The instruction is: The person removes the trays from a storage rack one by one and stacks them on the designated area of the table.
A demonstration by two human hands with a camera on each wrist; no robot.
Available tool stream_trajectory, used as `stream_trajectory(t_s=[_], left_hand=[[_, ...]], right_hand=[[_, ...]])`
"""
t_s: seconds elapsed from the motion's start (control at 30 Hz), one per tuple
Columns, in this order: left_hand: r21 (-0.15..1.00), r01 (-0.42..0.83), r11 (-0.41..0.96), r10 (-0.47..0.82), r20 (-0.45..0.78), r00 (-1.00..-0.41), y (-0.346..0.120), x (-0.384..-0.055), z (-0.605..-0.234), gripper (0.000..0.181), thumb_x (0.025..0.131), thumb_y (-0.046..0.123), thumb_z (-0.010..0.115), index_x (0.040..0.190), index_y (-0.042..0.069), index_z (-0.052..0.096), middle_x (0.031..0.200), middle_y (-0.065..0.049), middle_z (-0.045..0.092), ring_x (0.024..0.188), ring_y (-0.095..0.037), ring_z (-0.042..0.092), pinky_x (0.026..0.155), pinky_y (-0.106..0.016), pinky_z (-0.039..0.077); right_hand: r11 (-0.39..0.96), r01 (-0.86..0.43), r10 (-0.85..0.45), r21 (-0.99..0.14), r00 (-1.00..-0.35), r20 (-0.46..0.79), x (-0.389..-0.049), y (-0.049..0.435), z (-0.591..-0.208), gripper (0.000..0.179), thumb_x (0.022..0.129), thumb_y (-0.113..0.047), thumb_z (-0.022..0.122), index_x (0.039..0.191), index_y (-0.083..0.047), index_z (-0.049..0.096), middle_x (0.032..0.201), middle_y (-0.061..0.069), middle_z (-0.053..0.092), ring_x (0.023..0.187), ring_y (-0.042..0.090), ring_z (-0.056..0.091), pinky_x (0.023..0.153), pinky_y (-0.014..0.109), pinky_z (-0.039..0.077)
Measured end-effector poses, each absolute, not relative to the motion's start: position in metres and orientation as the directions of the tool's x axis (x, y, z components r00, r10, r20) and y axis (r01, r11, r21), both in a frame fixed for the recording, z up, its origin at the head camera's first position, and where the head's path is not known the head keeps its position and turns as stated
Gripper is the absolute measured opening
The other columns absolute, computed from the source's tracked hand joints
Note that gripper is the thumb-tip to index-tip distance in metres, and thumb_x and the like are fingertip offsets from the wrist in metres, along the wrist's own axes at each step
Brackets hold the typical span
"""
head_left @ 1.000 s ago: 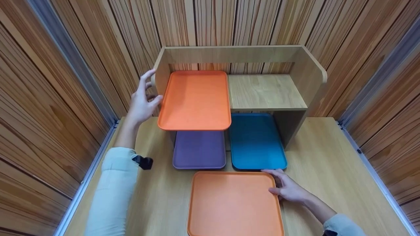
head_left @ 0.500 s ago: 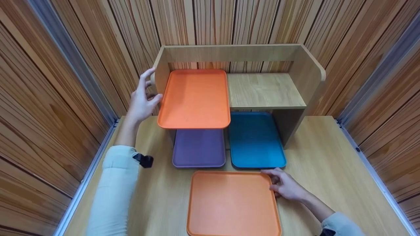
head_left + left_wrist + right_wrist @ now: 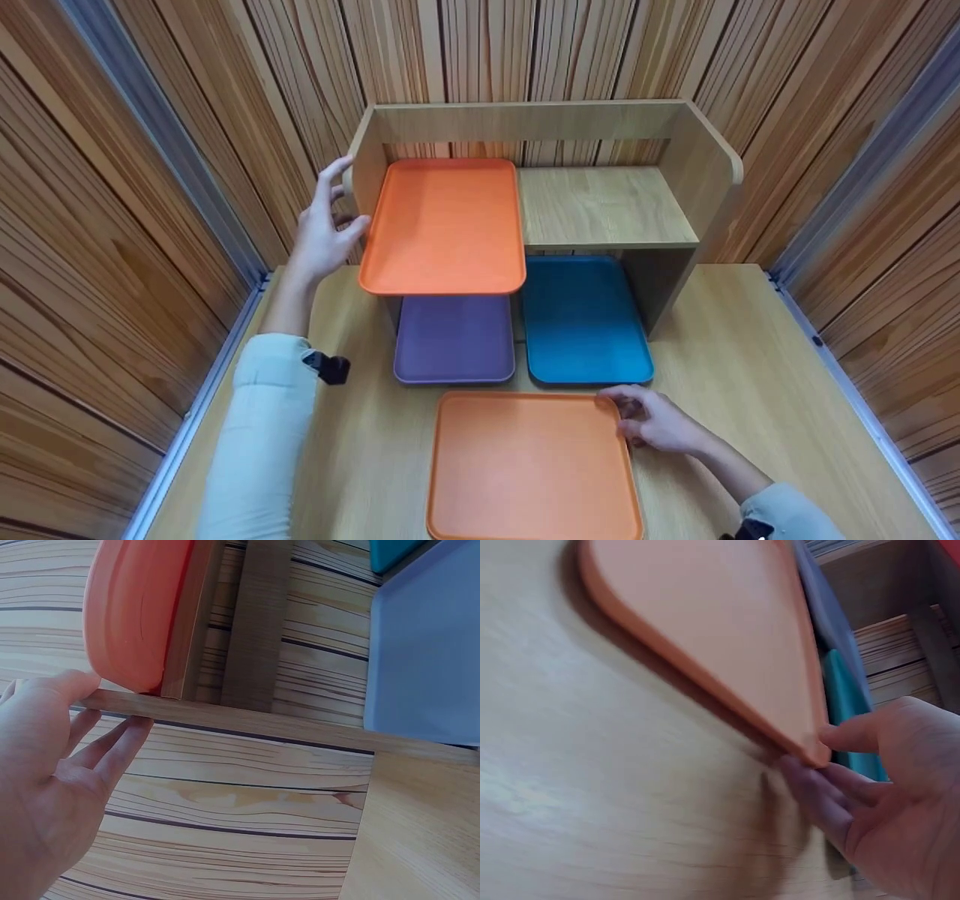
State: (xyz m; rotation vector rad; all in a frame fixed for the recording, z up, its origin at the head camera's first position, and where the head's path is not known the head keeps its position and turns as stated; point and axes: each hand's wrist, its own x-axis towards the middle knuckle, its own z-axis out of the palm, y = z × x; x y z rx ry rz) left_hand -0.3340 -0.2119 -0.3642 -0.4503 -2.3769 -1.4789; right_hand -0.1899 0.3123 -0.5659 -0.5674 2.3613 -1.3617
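A wooden desk shelf stands at the back. My left hand grips its left side panel, thumb on the inner side and fingers on the outer side in the left wrist view. In the head view, my right hand pinches the far right corner of a light orange tray in front of the shelf. Thumb on top and fingers beneath the rim show in the right wrist view. A brighter orange tray lies on the upper level at left, its front overhanging.
Below the overhanging tray, a purple tray sticks out of the lower left compartment. A blue tray sticks out of the lower right one. Both reach close to the light orange tray's far edge. Wood-patterned walls enclose the table.
The light orange tray's right side has shifted slightly left, with my right hand staying at its corner. My left hand keeps its hold on the shelf panel.
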Motion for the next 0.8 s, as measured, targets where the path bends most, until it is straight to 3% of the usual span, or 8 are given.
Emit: stream_trajectory(t_s=[0.17, 0.2, 0.4, 0.5, 0.7, 0.8], left_hand=[[0.804, 0.410, 0.431, 0.100, 0.408, -0.907, -0.212, -0.334, -0.363, 0.083, 0.110, -0.004, 0.062, 0.177, 0.031, 0.028, 0.182, -0.022, 0.035, 0.168, -0.038, 0.042, 0.126, -0.066, 0.053], [0.804, 0.408, 0.432, 0.100, 0.407, -0.908, -0.212, -0.334, -0.364, 0.083, 0.110, -0.004, 0.062, 0.177, 0.031, 0.028, 0.182, -0.022, 0.035, 0.168, -0.038, 0.042, 0.126, -0.066, 0.053], [0.807, 0.412, 0.423, 0.104, 0.409, -0.907, -0.212, -0.333, -0.364, 0.083, 0.110, -0.003, 0.063, 0.177, 0.031, 0.027, 0.182, -0.022, 0.035, 0.167, -0.038, 0.043, 0.126, -0.067, 0.053], [0.810, 0.410, 0.420, 0.102, 0.407, -0.908, -0.212, -0.333, -0.363, 0.084, 0.110, -0.003, 0.063, 0.177, 0.031, 0.026, 0.181, -0.023, 0.037, 0.166, -0.038, 0.045, 0.125, -0.067, 0.053], [0.817, 0.411, 0.405, 0.097, 0.408, -0.908, -0.212, -0.334, -0.363, 0.084, 0.108, -0.006, 0.063, 0.176, 0.030, 0.029, 0.179, -0.022, 0.040, 0.164, -0.036, 0.048, 0.122, -0.065, 0.056], [0.816, 0.419, 0.398, 0.099, 0.415, -0.904, -0.212, -0.334, -0.364, 0.084, 0.107, -0.007, 0.063, 0.176, 0.029, 0.030, 0.179, -0.019, 0.039, 0.163, -0.035, 0.049, 0.120, -0.064, 0.058]], right_hand=[[0.521, -0.252, -0.547, -0.815, -0.832, -0.092, -0.197, 0.315, -0.542, 0.049, 0.106, -0.001, 0.072, 0.151, 0.012, 0.059, 0.150, 0.040, 0.063, 0.125, 0.053, 0.070, 0.095, 0.023, 0.064], [0.526, -0.249, -0.547, -0.813, -0.832, -0.099, -0.198, 0.316, -0.537, 0.050, 0.107, -0.003, 0.073, 0.152, 0.012, 0.058, 0.152, 0.041, 0.061, 0.126, 0.056, 0.068, 0.093, 0.023, 0.065], [0.555, -0.285, -0.511, -0.782, -0.858, -0.050, -0.200, 0.315, -0.514, 0.054, 0.108, -0.017, 0.076, 0.155, 0.005, 0.059, 0.157, 0.037, 0.060, 0.129, 0.056, 0.066, 0.099, 0.027, 0.063], [0.538, -0.294, -0.485, -0.790, -0.874, -0.005, -0.201, 0.311, -0.506, 0.055, 0.109, -0.016, 0.075, 0.157, 0.003, 0.058, 0.159, 0.035, 0.059, 0.133, 0.057, 0.065, 0.104, 0.024, 0.060], [0.429, -0.270, -0.429, -0.862, -0.901, 0.069, -0.201, 0.302, -0.497, 0.063, 0.109, -0.013, 0.073, 0.165, 0.004, 0.047, 0.162, 0.038, 0.054, 0.142, 0.065, 0.057, 0.102, 0.014, 0.058], [0.359, -0.223, -0.381, -0.906, -0.922, 0.076, -0.201, 0.294, -0.493, 0.069, 0.109, -0.010, 0.073, 0.169, 0.003, 0.041, 0.164, 0.037, 0.051, 0.145, 0.057, 0.059, 0.102, 0.017, 0.060]])
